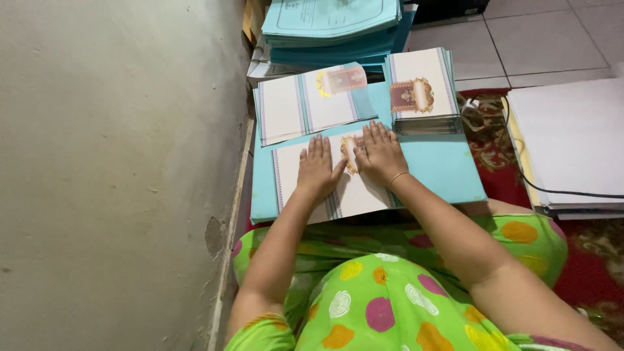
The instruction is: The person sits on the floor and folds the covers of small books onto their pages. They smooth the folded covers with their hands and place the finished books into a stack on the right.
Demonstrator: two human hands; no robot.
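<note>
A white card (354, 192) with a gold ornament and striped edges lies open on a light blue board (448, 172) over my lap. My left hand (317, 169) presses flat on the card's left half, fingers together. My right hand (380, 153) lies flat on the middle of the card, partly covering the gold ornament; a thin bangle circles its wrist. Neither hand holds anything.
A fanned pile of open cards (305, 104) lies beyond my hands. A tall stack of folded cards (422, 91) stands at the right of the board. Blue folders (331, 23) are stacked further back. A white paper stack (572, 149) with a black cable lies right. A wall (117, 162) runs along the left.
</note>
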